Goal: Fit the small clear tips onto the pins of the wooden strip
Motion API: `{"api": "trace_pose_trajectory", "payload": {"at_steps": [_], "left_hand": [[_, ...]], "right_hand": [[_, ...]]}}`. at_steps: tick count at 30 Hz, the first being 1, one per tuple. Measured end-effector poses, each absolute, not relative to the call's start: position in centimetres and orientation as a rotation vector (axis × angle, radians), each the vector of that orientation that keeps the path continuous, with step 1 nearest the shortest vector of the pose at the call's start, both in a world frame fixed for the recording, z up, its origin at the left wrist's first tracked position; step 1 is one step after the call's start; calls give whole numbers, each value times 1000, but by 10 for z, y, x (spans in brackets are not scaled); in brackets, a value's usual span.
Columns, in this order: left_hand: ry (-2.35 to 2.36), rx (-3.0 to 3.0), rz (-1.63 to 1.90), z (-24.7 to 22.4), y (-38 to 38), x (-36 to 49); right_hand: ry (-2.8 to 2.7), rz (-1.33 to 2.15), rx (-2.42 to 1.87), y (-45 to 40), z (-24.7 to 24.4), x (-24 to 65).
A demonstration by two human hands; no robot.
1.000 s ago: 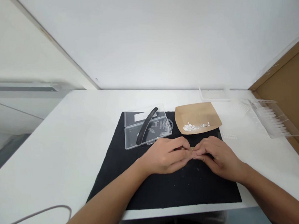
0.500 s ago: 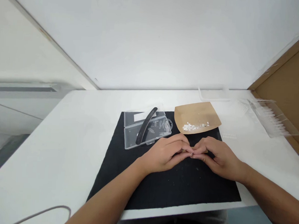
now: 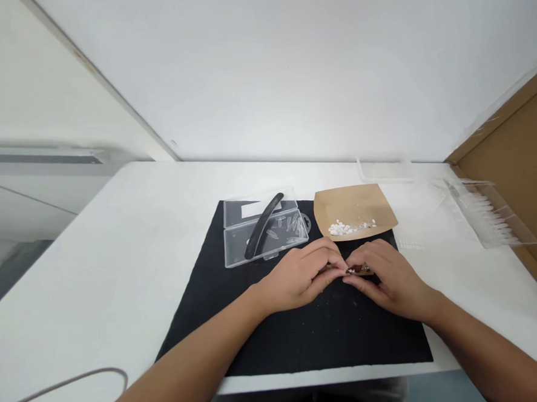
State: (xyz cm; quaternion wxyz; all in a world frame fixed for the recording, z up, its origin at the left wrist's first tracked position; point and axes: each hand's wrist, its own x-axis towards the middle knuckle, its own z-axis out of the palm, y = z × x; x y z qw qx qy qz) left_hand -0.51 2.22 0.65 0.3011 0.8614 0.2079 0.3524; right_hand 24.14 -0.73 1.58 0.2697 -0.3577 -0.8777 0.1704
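Note:
Over the black mat [image 3: 287, 341], my left hand [image 3: 307, 273] pinches with thumb and fingers. My right hand [image 3: 384, 278] is curled in a similar pinch, its fingertips against the left ones. Between them shows a small dark shiny piece [image 3: 350, 271], too tiny to name. A narrow brown strip with shiny bits [image 3: 365, 270] is partly hidden under my right fingers. To the left lies an open clear plastic case [image 3: 233, 250] with several clear nail tips [image 3: 289, 222]; a curved black nail file [image 3: 263, 228] rests across it. Behind my hands sits a brown paper tray [image 3: 354, 203] with small white pieces [image 3: 339, 228].
Clear bags with white nail-tip-like pieces [image 3: 490, 211] lie at the right by a cardboard panel [image 3: 527, 144]. A clear plastic tray [image 3: 384, 170] stands near the back wall. A strip of small white dots [image 3: 411, 244] lies right of the mat. A cable [image 3: 103, 371] runs at the front left.
My right fingers have lifted and parted slightly, so the dark shiny piece and the shiny bits behind it now show. My left hand has barely moved.

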Motion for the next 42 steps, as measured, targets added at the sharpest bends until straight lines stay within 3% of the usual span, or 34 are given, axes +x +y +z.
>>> {"api": "trace_pose_trajectory", "payload": {"at_steps": [7, 18, 42], "left_hand": [[563, 2240, 1043, 2, 22, -3], [476, 2342, 1359, 4, 26, 0], [609, 2200, 1378, -5, 23, 4]], "right_hand": [[-2379, 235, -836, -5, 14, 241], [-2342, 164, -837, -4, 11, 240], [-2372, 72, -901, -5, 7, 237]]}}
